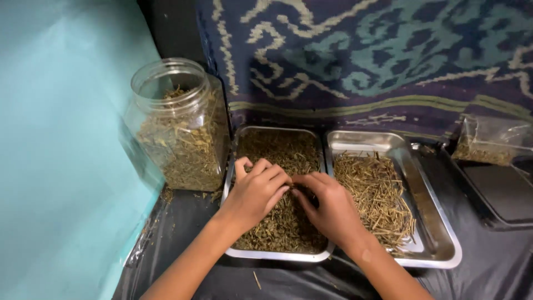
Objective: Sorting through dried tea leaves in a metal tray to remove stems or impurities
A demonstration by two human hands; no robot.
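Two steel trays stand side by side on a black sheet. The left tray is full of fine dried green-brown herb bits. Pale dried stems lie in the right tray. My left hand and my right hand rest together over the middle of the left tray, fingers curled into the herb, fingertips almost meeting. Whether either hand pinches a piece is hidden by the fingers.
An open clear plastic jar of dried herb stands left of the trays against a teal wall. A clear bag with herb lies on a black flat object at the right. A patterned cloth hangs behind.
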